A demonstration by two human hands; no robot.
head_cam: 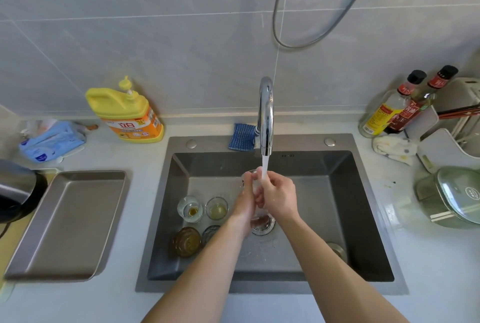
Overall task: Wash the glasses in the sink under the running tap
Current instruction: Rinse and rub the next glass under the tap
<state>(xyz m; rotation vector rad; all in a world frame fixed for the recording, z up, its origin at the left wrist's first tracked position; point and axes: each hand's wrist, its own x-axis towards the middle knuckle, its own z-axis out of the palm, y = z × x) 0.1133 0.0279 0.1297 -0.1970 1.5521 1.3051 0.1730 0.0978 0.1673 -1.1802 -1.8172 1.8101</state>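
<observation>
My left hand and right hand both grip one glass under the tap, mid-rinse; next, I reckon, the dirty glasses at eight o'clock.

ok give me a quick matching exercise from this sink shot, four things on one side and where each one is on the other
Things:
1 detergent bottle
2 blue cloth
3 amber glass
4 held glass

Places:
a sink floor
b under the running water
c counter left of the sink
d sink rim by the tap

Pairs: 1-c, 2-d, 3-a, 4-b
</observation>
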